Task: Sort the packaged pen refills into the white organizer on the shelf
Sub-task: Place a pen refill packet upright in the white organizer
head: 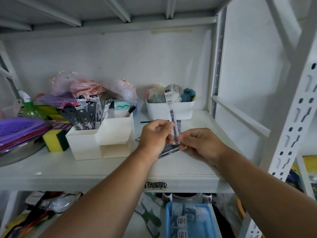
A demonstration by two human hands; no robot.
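Both forearms enter from the lower edge of the head view and meet above the front half of the shelf [51,169]. Left hand [155,134]: fingers curled, pinching one packaged refill [171,110] near its lower part, so that the slim clear packet stands nearly upright with its printed header card topmost, in front of the white bin [169,110]. Right hand [200,143]: fingers curled round the near end of a darker refill packet [169,150], which lies slanted and low between the two hands; whether it touches the shelf cannot be told. The two hands are just beside each other, and the lower end of the upright packet lies between them.

White organizer [101,138]: stands on the shelf left of the hands, near the front edge, stepped into several compartments. Its rear left compartment holds a bundle of sorted refill packets [87,110], upright and fanned, with black-and-white header cards at the top. The lower front compartments show no contents from this angle.

Surroundings: the white bin of cloth items sits toward the rear right corner of the shelf. A yellow-and-green sponge [54,140] lies just beside the organizer's left wall, with purple plastic ware [18,131] farther left. Pink sheer bags [89,86] are heaped behind the organizer. A blue tray [190,220] is visible on the level beneath.
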